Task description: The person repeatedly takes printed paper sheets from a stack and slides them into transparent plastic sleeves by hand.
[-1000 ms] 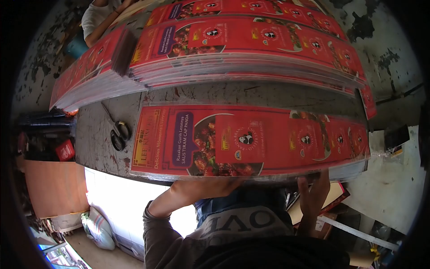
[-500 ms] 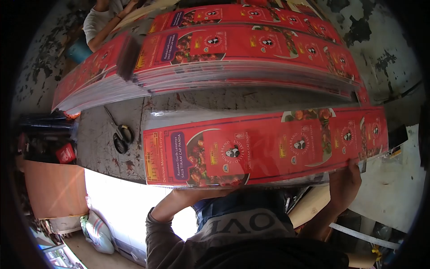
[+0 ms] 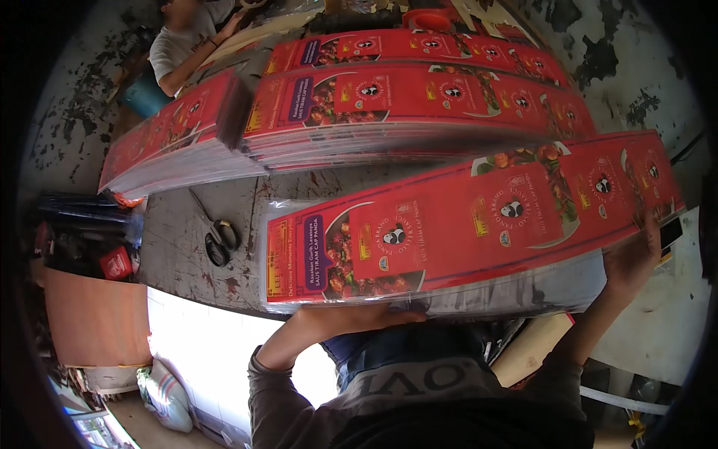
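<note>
A long red printed packaging sheet (image 3: pixel 456 217), in clear plastic film, lies slantwise before me with its right end raised. My right hand (image 3: pixel 634 254) is closed on the near edge at that end, its thumb on the print and its other fingers hidden underneath. My left hand (image 3: pixel 359 317) holds the near edge left of the middle, one digit stretched to the right and the rest partly hidden under the sheet. Pale, see-through film (image 3: pixel 516 283) shows beneath the lifted part. Black-handled scissors (image 3: pixel 220 241) lie on the worn table (image 3: pixel 176 239) to the left.
Tall stacks of matching red sheets (image 3: pixel 419 90) stand across the back, with another stack (image 3: pixel 172 142) at their left. Behind them are a person (image 3: pixel 187 45) and a red bowl (image 3: pixel 430 20). A filled sack (image 3: pixel 164 396) sits on the floor at lower left.
The right end of the sheet has swung up and away with my right hand, baring pale film below. My left hand stays at the near edge. The whole view has shifted slightly.
</note>
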The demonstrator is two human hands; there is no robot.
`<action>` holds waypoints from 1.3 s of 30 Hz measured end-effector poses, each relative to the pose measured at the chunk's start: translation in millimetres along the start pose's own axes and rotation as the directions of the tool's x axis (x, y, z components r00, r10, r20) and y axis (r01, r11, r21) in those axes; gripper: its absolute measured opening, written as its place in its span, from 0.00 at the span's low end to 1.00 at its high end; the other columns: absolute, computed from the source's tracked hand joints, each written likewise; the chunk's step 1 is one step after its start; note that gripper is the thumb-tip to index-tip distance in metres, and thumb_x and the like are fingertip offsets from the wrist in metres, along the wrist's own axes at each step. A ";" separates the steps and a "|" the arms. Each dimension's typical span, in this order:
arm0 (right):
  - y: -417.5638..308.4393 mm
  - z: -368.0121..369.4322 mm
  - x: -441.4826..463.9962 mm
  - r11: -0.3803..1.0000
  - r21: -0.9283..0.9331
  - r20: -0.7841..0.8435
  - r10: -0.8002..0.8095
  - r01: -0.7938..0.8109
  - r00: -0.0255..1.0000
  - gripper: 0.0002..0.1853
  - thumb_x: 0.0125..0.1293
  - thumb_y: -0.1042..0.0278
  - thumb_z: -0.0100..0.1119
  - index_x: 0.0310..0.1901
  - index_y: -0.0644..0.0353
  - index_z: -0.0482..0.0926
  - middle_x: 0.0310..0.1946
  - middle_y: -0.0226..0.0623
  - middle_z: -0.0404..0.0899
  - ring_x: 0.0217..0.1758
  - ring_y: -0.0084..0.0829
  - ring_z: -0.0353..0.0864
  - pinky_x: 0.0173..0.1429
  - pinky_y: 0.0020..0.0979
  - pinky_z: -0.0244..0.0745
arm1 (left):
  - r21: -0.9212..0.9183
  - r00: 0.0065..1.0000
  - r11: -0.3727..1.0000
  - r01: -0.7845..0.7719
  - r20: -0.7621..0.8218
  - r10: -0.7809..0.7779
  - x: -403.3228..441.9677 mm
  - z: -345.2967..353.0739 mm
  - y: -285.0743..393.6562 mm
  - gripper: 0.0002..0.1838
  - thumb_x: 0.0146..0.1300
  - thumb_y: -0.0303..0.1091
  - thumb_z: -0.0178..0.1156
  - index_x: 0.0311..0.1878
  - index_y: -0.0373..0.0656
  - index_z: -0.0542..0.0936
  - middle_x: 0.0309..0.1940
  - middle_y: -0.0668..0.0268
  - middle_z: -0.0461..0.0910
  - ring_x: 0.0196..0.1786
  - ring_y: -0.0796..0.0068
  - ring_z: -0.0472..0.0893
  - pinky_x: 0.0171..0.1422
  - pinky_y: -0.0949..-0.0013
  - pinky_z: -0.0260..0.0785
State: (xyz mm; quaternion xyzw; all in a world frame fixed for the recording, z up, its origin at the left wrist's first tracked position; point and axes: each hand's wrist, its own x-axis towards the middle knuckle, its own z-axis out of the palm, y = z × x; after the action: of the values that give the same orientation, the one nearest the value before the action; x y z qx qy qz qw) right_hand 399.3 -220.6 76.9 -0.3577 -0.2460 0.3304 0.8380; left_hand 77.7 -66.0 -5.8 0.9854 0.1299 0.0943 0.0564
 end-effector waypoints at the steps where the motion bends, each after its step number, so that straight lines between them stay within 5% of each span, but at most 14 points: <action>1: -3.7 -4.6 4.5 1.000 0.001 0.001 0.000 0.000 1.000 0.22 0.60 0.67 0.44 0.56 0.66 0.60 0.54 0.46 0.65 0.56 0.38 0.67 0.56 0.44 0.66 | 0.053 1.000 0.998 -0.017 -0.002 0.017 1.0 1.3 1.5 0.31 0.60 0.55 0.43 0.62 0.45 0.58 0.59 0.60 0.61 0.60 0.67 0.64 0.62 0.65 0.58; 5: -25.8 -25.9 24.8 0.979 -0.070 -0.053 -0.196 0.192 0.979 0.20 0.59 0.70 0.45 0.53 0.68 0.63 0.53 0.47 0.66 0.56 0.38 0.67 0.56 0.45 0.64 | 0.226 0.990 0.965 -0.136 0.061 0.125 8.4 -2.6 0.2 0.36 0.58 0.59 0.44 0.63 0.44 0.54 0.60 0.59 0.60 0.61 0.66 0.63 0.61 0.65 0.59; 7: -32.4 -23.8 29.9 0.990 -0.043 0.008 -0.132 0.133 0.991 0.19 0.60 0.72 0.43 0.53 0.69 0.63 0.53 0.47 0.66 0.55 0.39 0.68 0.55 0.45 0.67 | -0.130 0.987 0.991 -0.028 0.153 0.048 15.4 -12.5 0.0 0.40 0.52 0.62 0.50 0.62 0.47 0.56 0.61 0.59 0.58 0.61 0.60 0.61 0.64 0.63 0.55; 8: -32.1 -22.9 31.3 0.990 -0.045 0.013 -0.136 0.137 0.991 0.19 0.60 0.72 0.43 0.53 0.69 0.63 0.53 0.47 0.66 0.55 0.39 0.68 0.55 0.45 0.67 | -0.362 0.953 0.931 0.041 0.293 0.072 16.9 -17.8 -4.1 0.39 0.55 0.59 0.49 0.62 0.41 0.54 0.57 0.50 0.60 0.60 0.58 0.63 0.60 0.62 0.58; 9: -29.4 -22.3 32.2 0.996 -0.011 0.068 -0.089 0.090 0.994 0.18 0.61 0.72 0.42 0.53 0.69 0.63 0.54 0.48 0.65 0.55 0.39 0.68 0.54 0.45 0.69 | -0.362 0.955 0.932 0.037 0.287 0.074 15.6 -26.6 -7.2 0.39 0.55 0.59 0.49 0.62 0.41 0.54 0.57 0.50 0.60 0.60 0.58 0.63 0.60 0.62 0.58; 12: -13.2 -22.5 39.8 0.998 0.042 0.131 -0.051 0.045 0.990 0.18 0.63 0.72 0.39 0.53 0.69 0.62 0.55 0.48 0.64 0.55 0.41 0.68 0.51 0.44 0.72 | -0.477 1.000 0.879 0.017 0.007 -0.015 8.2 -45.5 -22.4 0.44 0.47 0.56 0.59 0.60 0.35 0.58 0.52 0.40 0.62 0.57 0.47 0.63 0.57 0.59 0.57; 14: -1.0 -16.0 51.8 0.997 0.072 0.132 -0.022 0.012 0.991 0.18 0.64 0.71 0.38 0.54 0.70 0.60 0.55 0.49 0.62 0.55 0.42 0.68 0.49 0.45 0.75 | -0.467 0.966 0.874 0.138 -0.131 -0.222 0.5 -43.5 -34.6 0.39 0.57 0.60 0.43 0.57 0.30 0.61 0.51 0.41 0.64 0.54 0.44 0.65 0.58 0.55 0.56; 16: 9.3 -25.0 75.8 0.995 0.096 0.192 0.006 -0.025 0.981 0.18 0.63 0.72 0.38 0.54 0.71 0.60 0.55 0.50 0.63 0.55 0.43 0.68 0.49 0.45 0.74 | -0.774 0.824 0.618 0.139 -0.255 -0.506 17.1 -47.5 -51.2 0.39 0.61 0.61 0.31 0.56 0.29 0.62 0.49 0.44 0.68 0.54 0.50 0.67 0.58 0.57 0.56; 17: 14.0 -28.4 86.6 0.991 0.117 0.256 0.031 -0.062 0.966 0.18 0.63 0.72 0.38 0.54 0.71 0.60 0.55 0.50 0.63 0.54 0.43 0.68 0.49 0.45 0.74 | -0.932 0.815 0.360 -0.040 -0.239 -0.528 37.7 -57.2 -55.4 0.38 0.63 0.59 0.26 0.53 0.28 0.65 0.47 0.48 0.71 0.53 0.57 0.70 0.57 0.61 0.58; 18: 21.0 -21.6 94.6 0.991 0.118 0.254 0.035 -0.066 0.967 0.18 0.63 0.72 0.38 0.54 0.71 0.60 0.55 0.50 0.63 0.54 0.43 0.68 0.49 0.45 0.74 | -0.990 0.878 0.095 -0.103 -0.135 -0.460 45.0 -65.4 -72.6 0.32 0.64 0.54 0.32 0.51 0.31 0.66 0.48 0.50 0.71 0.53 0.63 0.71 0.56 0.64 0.61; 19: 30.7 -8.3 101.1 0.989 0.121 0.263 0.047 -0.082 0.964 0.18 0.63 0.73 0.39 0.53 0.71 0.61 0.54 0.50 0.63 0.54 0.43 0.69 0.50 0.45 0.74 | -0.990 0.878 0.095 -0.102 -0.134 -0.460 51.9 -67.8 -82.5 0.32 0.64 0.54 0.32 0.51 0.31 0.66 0.48 0.50 0.71 0.53 0.63 0.71 0.56 0.64 0.61; 21: 44.3 0.7 112.7 0.988 0.124 0.275 0.052 -0.089 0.960 0.18 0.63 0.73 0.39 0.53 0.71 0.61 0.54 0.50 0.64 0.53 0.43 0.69 0.50 0.44 0.74 | -0.935 0.849 -0.338 -0.106 0.092 -0.520 62.3 -68.4 -95.9 0.28 0.65 0.49 0.36 0.53 0.31 0.63 0.50 0.52 0.70 0.54 0.66 0.70 0.55 0.67 0.63; 34: 80.5 -12.0 121.4 0.992 -0.087 0.000 0.091 -0.091 0.996 0.14 0.61 0.74 0.47 0.47 0.69 0.66 0.47 0.45 0.69 0.49 0.34 0.73 0.52 0.33 0.74 | -0.935 0.807 -0.354 -0.015 0.197 -0.557 51.9 -45.5 -107.2 0.23 0.63 0.41 0.40 0.54 0.32 0.65 0.48 0.56 0.72 0.50 0.71 0.73 0.54 0.71 0.64; 39: 78.4 -6.2 115.1 0.982 -0.138 -0.107 0.115 -0.129 0.988 0.15 0.57 0.75 0.54 0.46 0.67 0.66 0.40 0.39 0.72 0.43 0.27 0.75 0.51 0.27 0.74 | -0.901 0.767 -0.400 -0.168 0.135 -0.627 51.9 -43.3 -107.7 0.24 0.61 0.40 0.43 0.55 0.32 0.64 0.48 0.59 0.72 0.48 0.75 0.73 0.53 0.71 0.64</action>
State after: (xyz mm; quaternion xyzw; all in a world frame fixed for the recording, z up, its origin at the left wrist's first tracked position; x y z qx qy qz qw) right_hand 449.7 -98.1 33.5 -0.4479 -0.2053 0.3444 0.7991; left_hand 91.8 55.0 30.7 0.3824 0.2330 0.3811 0.8088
